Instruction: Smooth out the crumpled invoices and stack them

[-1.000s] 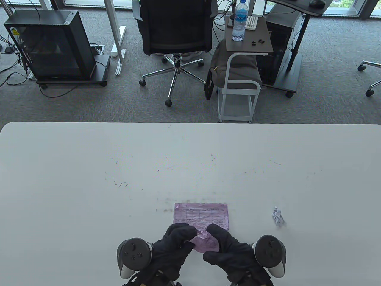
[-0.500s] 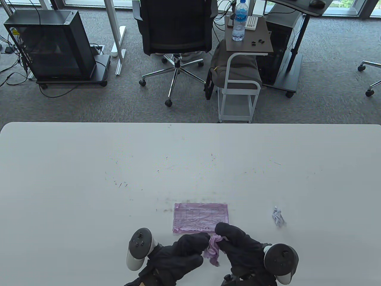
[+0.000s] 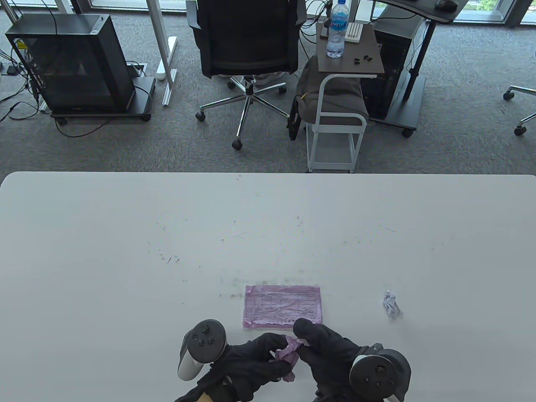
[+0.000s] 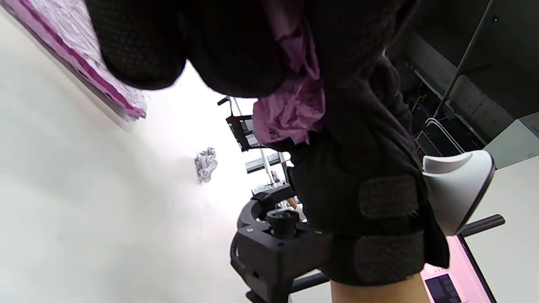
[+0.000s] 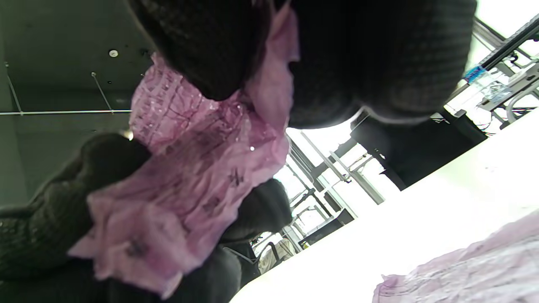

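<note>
Pink, thin, heavily creased paper: the crumpled invoice (image 3: 288, 356) is held between both gloved hands at the near edge of the white table (image 3: 125, 251), raised off the surface, as the right wrist view shows it against ceiling and windows. Left hand (image 3: 247, 364) has fingers curled, pinching the wad from its left side; right hand (image 3: 331, 349) pinches the upper right part, fingers curled over it. Fingers of both hands cover most of the wad; only a ragged lower lobe and a small top tuft show in the table view. Faint printed marks visible on the folds in the right wrist view (image 5: 189, 168).

Just beyond the hands: flattened pink invoice (image 3: 282, 305) lying flat on the table, printed grid facing up, edges slightly rough, near-left corner a bit curled. The right hand's fingertips overlap its near edge in the table view; contact cannot be told.

To the right, well apart from both: small white crumpled paper ball (image 3: 390, 304), untouched on the table.

Table surface shows scattered small pen marks and smudges.

Past the far edge: black office chair (image 3: 247, 37), white side cart (image 3: 339, 113) carrying a water bottle (image 3: 337, 29).
</note>
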`<state>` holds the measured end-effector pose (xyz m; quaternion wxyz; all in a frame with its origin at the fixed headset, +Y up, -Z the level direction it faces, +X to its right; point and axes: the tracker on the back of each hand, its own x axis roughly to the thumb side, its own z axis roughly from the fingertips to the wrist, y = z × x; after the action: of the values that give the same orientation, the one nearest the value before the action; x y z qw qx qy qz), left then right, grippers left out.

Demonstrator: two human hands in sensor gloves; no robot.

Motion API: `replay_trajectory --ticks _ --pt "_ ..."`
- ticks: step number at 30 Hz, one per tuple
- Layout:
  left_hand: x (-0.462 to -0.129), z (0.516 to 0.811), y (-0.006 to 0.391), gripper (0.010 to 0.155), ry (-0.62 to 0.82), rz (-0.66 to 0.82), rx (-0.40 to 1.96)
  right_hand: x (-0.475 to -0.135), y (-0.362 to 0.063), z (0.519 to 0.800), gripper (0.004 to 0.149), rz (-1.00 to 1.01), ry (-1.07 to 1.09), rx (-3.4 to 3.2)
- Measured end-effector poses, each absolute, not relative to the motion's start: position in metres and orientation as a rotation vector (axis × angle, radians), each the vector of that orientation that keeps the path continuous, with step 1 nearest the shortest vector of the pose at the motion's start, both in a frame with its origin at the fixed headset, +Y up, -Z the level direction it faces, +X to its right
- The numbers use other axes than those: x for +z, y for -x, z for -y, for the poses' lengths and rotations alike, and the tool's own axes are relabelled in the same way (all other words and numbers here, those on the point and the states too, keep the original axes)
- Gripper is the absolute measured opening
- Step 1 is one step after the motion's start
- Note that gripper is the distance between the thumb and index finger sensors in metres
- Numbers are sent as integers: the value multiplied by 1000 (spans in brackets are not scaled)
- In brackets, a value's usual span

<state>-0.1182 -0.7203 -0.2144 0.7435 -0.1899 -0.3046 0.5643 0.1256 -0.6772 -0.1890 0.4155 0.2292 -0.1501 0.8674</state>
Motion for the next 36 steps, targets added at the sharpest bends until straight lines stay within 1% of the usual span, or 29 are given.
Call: replay_trajectory --ticks 2,9,14,15,16,18,19,22,24,27,28,30,31,33,34,35,36 --pt "-216 722 122 45 422 644 1277 -191 -130 679 47 355 -540 2174" --pt "-222 724 136 45 348 528 1328 -198 -138 685 50 243 -476 2165" --pt "-222 721 138 44 281 514 1151 -203 -141 691 51 113 -454 2148" --pt "-221 719 138 44 265 518 1106 -203 -141 692 54 75 -470 2161" --pt "-220 717 137 44 238 528 1023 -203 -143 692 64 46 -503 2181" --pt "-219 715 133 44 228 557 904 -202 -145 689 83 40 -558 2215" --pt "-217 714 130 45 236 572 849 -200 -146 686 87 66 -587 2230" --pt "-213 713 116 45 286 619 773 -195 -140 678 89 140 -665 2238" --pt "-211 713 111 45 289 620 734 -192 -128 680 91 59 -735 2276" --pt "-209 714 106 45 302 630 722 -190 -101 689 95 -140 -849 2391" --pt "-209 715 107 45 321 625 759 -189 -92 691 91 -178 -839 2463" --pt "-210 718 110 45 362 620 854 -190 -84 694 75 -106 -822 2554" --pt "-211 719 111 46 372 620 878 -191 -83 694 71 -93 -819 2563" --pt "-214 728 116 50 444 631 1026 -193 -87 694 61 -38 -735 2504" --pt "-215 732 117 60 482 640 1108 -194 -91 694 59 -7 -687 2459" --pt "-216 733 116 74 511 650 1159 -195 -94 694 56 16 -654 2434" --pt "-216 734 115 85 539 654 1211 -195 -98 693 53 42 -626 2411"
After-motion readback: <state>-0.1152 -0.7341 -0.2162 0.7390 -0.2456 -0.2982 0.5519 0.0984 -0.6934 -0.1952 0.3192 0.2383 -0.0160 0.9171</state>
